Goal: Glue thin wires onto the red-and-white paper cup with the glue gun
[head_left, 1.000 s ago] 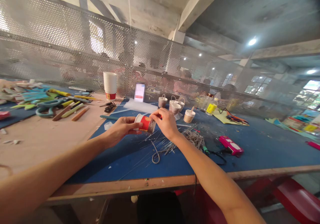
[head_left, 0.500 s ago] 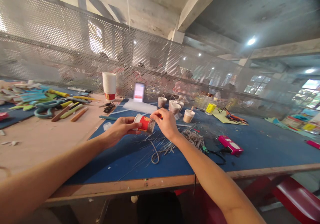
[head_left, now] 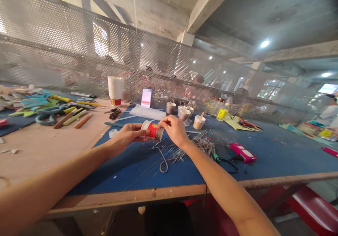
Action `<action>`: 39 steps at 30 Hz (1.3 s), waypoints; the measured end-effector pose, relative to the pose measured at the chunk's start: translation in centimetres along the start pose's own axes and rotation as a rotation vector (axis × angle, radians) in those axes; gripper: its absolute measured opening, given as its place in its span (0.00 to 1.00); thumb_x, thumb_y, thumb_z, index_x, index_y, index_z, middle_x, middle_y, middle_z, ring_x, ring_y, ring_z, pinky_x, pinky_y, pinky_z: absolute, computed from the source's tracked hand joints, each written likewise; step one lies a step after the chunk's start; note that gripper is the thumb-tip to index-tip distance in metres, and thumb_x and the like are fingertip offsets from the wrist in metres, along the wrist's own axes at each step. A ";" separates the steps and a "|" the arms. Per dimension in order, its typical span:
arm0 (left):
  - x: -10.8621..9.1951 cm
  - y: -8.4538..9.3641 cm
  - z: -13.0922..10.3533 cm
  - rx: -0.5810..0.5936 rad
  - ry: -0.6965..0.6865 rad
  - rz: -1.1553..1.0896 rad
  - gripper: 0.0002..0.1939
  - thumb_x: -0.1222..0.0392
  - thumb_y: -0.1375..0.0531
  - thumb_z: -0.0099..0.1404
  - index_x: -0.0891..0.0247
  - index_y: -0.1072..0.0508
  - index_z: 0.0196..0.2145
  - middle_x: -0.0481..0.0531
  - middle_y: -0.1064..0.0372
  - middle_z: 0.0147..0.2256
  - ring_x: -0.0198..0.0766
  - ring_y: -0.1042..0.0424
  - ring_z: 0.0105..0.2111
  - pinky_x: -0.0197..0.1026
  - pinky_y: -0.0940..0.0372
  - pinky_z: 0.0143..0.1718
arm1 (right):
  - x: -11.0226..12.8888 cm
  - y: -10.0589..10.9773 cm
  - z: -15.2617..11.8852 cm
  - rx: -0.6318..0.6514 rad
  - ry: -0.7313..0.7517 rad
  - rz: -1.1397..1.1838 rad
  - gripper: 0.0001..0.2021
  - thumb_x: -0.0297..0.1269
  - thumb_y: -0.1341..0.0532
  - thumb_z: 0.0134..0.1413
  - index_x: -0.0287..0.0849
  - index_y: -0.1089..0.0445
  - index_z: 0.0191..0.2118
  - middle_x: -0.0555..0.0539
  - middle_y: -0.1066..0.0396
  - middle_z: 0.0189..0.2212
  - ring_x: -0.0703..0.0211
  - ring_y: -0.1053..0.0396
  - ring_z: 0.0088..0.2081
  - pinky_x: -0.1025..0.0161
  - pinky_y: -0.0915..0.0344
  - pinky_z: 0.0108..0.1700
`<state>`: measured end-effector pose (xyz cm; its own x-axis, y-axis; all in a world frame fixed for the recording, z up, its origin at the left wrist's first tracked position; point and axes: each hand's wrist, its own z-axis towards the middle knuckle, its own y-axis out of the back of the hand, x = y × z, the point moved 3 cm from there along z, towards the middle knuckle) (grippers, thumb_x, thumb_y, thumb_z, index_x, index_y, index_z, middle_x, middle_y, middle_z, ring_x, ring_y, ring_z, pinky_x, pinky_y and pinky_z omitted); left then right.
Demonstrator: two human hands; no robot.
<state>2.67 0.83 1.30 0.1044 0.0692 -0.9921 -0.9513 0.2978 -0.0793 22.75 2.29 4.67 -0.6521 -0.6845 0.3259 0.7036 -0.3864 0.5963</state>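
Observation:
My left hand [head_left: 131,134] is closed around a red-and-white paper cup [head_left: 151,129], which lies tilted on its side in the air with its mouth to the left. Grey cord [head_left: 159,133] wraps the cup's right end. The fingertips of my right hand [head_left: 174,128] are pinched together at that wrapped end; the bit of cord between them is mostly hidden. Below the hands, a loose loop of grey cord [head_left: 164,167] and thin wires [head_left: 171,151] lie on the blue mat [head_left: 126,172]. A tangled heap of cord [head_left: 204,146] sits beside my right forearm.
Behind stand small wrapped cups with handles [head_left: 184,113], another small cup [head_left: 199,122] and a phone [head_left: 146,97]. Stacked paper cups [head_left: 115,90], scissors [head_left: 50,114] and markers are left. A pink device [head_left: 243,153] and yellow-labelled bottle [head_left: 223,113] are right. A perforated screen [head_left: 79,53] stands behind.
Both hands and the cup stay almost in place, with only a slight shift of my right fingers. Part of a person in white has come into view at the far right edge.

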 end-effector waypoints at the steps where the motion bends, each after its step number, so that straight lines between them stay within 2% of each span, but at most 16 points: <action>1: 0.0 0.0 0.0 0.000 0.000 0.002 0.16 0.54 0.26 0.53 0.64 0.15 0.38 0.58 0.17 0.39 0.45 0.19 0.37 0.41 0.25 0.41 | -0.1 0.0 0.0 0.004 -0.004 0.005 0.10 0.39 0.36 0.65 0.44 0.23 0.32 0.49 0.22 0.33 0.59 0.26 0.36 0.63 0.34 0.40; 16: 0.0 0.0 -0.3 0.070 -0.003 0.072 0.15 0.51 0.27 0.55 0.57 0.14 0.40 0.55 0.16 0.40 0.48 0.19 0.41 0.42 0.26 0.44 | -0.5 -0.1 0.0 0.114 -0.101 0.021 0.06 0.37 0.33 0.61 0.45 0.22 0.32 0.51 0.20 0.33 0.59 0.24 0.35 0.64 0.34 0.39; 23: 0.0 -0.1 -0.4 0.089 0.006 0.086 0.14 0.52 0.28 0.56 0.57 0.14 0.39 0.56 0.16 0.41 0.49 0.18 0.41 0.42 0.26 0.44 | -0.8 -0.4 -0.1 0.159 -0.150 0.022 0.07 0.39 0.33 0.61 0.46 0.21 0.32 0.50 0.20 0.33 0.59 0.24 0.35 0.63 0.34 0.40; 29: 0.2 0.1 -0.3 0.100 0.018 0.083 0.17 0.51 0.28 0.56 0.58 0.14 0.42 0.56 0.16 0.42 0.50 0.19 0.42 0.43 0.26 0.46 | -1.1 -0.4 -0.2 0.183 -0.185 0.042 0.07 0.40 0.33 0.61 0.45 0.21 0.33 0.50 0.20 0.35 0.59 0.24 0.37 0.64 0.34 0.42; 39: 0.4 0.4 -0.1 0.099 -0.002 0.091 0.14 0.54 0.28 0.56 0.58 0.13 0.41 0.58 0.16 0.41 0.49 0.19 0.41 0.42 0.25 0.43 | -1.3 -0.9 -0.1 0.205 -0.253 0.114 0.06 0.39 0.32 0.59 0.45 0.21 0.32 0.50 0.19 0.33 0.57 0.23 0.37 0.64 0.34 0.40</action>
<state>2.26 0.90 0.89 0.0191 0.1020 -0.9946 -0.9238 0.3823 0.0214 23.01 3.45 3.67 -0.6401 -0.5313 0.5550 0.7213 -0.1668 0.6722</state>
